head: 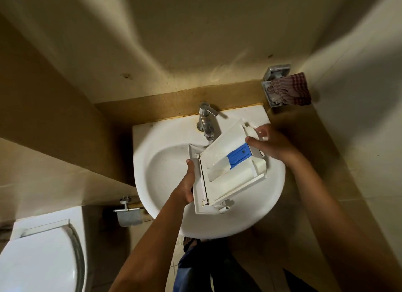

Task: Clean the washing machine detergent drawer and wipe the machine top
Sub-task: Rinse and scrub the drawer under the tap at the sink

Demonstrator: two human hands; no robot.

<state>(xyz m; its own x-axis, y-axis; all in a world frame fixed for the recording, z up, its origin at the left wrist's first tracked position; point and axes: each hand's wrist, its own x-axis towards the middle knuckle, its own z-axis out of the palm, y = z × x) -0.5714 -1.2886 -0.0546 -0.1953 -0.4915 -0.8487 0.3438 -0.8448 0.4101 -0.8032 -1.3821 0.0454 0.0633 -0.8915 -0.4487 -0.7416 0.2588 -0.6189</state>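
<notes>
White drawer [226, 183] spans left fingers [190, 169] to right fingers [254, 142].

Home bathroom: washbasin [165, 209] with tap [205, 122], toilet [41, 259], tiled walls.

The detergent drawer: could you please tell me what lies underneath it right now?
Beneath the detergent drawer lies the white sink basin. The drawer covers the basin's middle, so any drain there cannot be seen.

Both forearms reach forward. The left hand [186, 184] grips the drawer [226, 183] at its left edge, thumb straight; the right hand [273, 145] pinches its far end.
</notes>
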